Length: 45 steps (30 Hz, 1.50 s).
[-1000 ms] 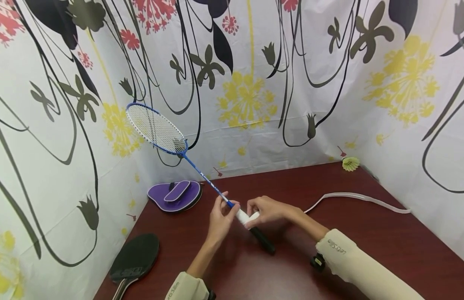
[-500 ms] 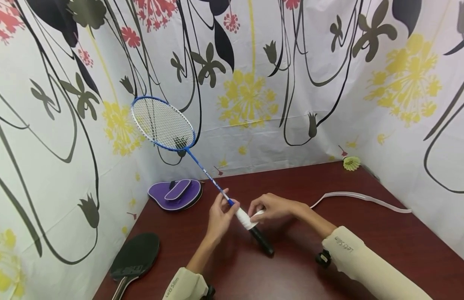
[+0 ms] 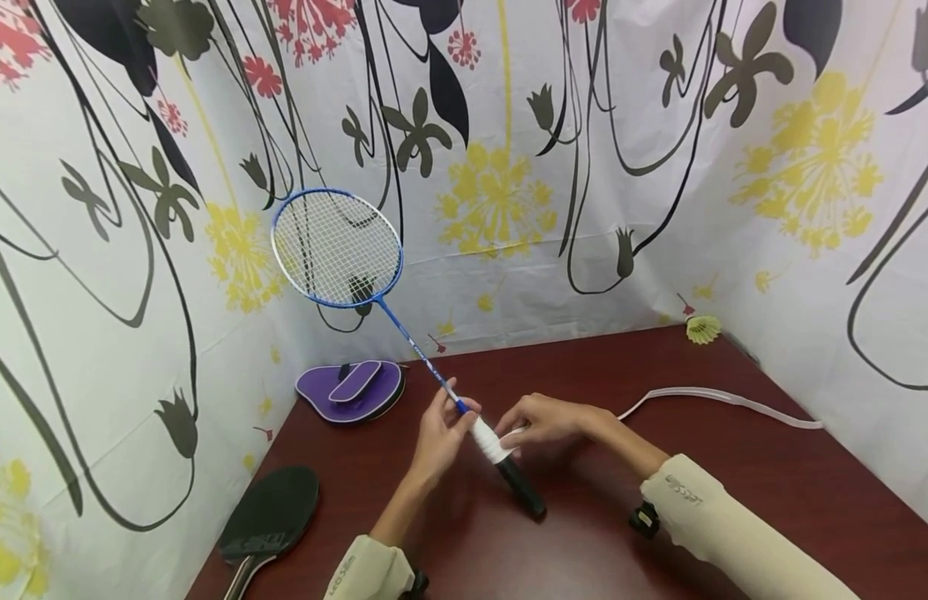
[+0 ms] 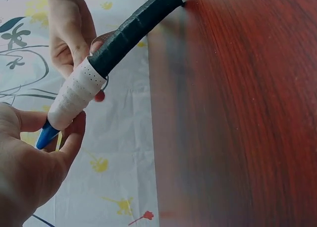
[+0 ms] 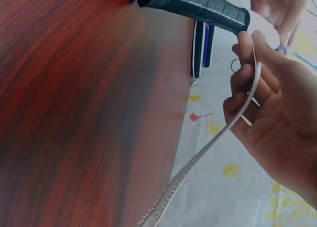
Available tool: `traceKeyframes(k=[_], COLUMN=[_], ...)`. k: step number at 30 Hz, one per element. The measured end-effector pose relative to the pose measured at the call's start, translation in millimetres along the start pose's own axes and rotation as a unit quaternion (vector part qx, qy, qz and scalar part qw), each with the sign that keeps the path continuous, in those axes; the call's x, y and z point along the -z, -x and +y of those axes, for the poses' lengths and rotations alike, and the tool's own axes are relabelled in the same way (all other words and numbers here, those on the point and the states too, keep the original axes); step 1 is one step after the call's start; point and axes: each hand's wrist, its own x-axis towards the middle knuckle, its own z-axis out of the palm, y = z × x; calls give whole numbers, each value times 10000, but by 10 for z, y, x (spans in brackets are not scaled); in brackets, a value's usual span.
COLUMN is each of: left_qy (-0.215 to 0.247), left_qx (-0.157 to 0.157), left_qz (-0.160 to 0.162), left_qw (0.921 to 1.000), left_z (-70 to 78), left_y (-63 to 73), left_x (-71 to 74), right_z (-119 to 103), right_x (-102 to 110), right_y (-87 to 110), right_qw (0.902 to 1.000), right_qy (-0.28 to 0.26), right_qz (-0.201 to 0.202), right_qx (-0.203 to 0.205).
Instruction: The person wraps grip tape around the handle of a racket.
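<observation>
Head view: two hands work on a badminton racket (image 3: 408, 337) tilted over the middle of a dark red tabletop (image 3: 576, 367). Its long axis slants from the strung head, up toward the far left corner, down to the butt, which points to the near edge; whether the butt touches the wood is hard to tell.

The left hand (image 3: 437, 433) pinches the racket between thumb and fingers at the top of the handle. The right hand (image 3: 542, 418), nearer the lower handle, pinches a white strip (image 3: 779, 415) between thumb and fingertips, right where it meets the lower edge of the white wrap (image 3: 488, 442). From there the strip trails away toward the tabletop's right edge, so the handle lies to the right hand's left, with the strip leading off the opposite way.

The racket shows a blue-and-white frame, pale strings and a slim blue shaft with white lettering. The wrap, dotted with small holes, covers the upper handle in overlapping turns; below it the dark grip (image 3: 521, 487) is bare and ridged by seams. A shuttlecock (image 3: 702, 328) sits by the far right corner, a purple case (image 3: 344, 392) by the far left.
</observation>
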Motion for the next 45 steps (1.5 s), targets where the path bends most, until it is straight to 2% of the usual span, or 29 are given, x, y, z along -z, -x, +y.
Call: traceKeyframes(k=[5,13,17,21,26,30,33,37,42,45], left_qy=[244,522,-56,-756,-814,-634,-464,-277,-104,-115], left_qx=[126,272,240,100,-144,-143,-97,-200,-355,-355], left_qz=[-78,110,424,763,997,1168,1224,1268,1057,924], left_qw=[9996,9982,9988,9942,9916,9910,9913,9913,9937,9950], left_z=[29,27,25,42,18,0,-24,-53,-54,-35], left_y=[0,41,50,37,6,-3,1,5,8,11], left_x=[4,-12,-27,-37,-58,-81,-89,-83,-53,-32], right_z=[-18,-29,-63,-90,-79,-59,-48,-49,-74,-79], right_x=[-28,-101,-139,-168,-200,-232,-235,-192,-147,-147], right_y=[-32,-18,-14,-18,-42,-69,-71,-34,11,13], right_qw=[9996,9986,9986,9984,9956,9926,9944,9970,9973,9968], right_qy=[-194,-302,-235,-113,206,322,180,-145,-440,-501], right_qz=[-180,116,241,400,831,1112,1000,742,557,578], right_qx=[-33,-415,-400,-387,-382,-361,-276,-138,-180,-237])
